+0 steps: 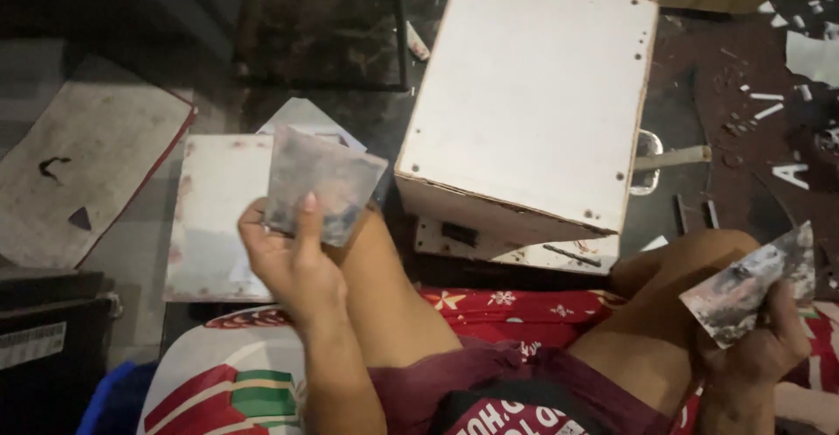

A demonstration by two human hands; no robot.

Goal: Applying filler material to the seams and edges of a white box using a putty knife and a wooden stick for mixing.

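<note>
From the head camera, the left hand [293,256] holds up a thin grey sheet [322,184], with the thumb pressed on its front and the fingers behind it. The right hand [759,348] grips a second sheet piece [750,288] low at the right, near the knee.

The grey sheet is held only at its bottom edge, so I think it could bend or slip out and fall to the floor. The second piece looks rough at its edges and might scratch the hand or the leg.

A white wooden box [533,103] stands far from the person, tilted, and it hides what lies under it. The far left is very dark. The small white bits [769,107] on the floor at the right are too small to make out.
</note>
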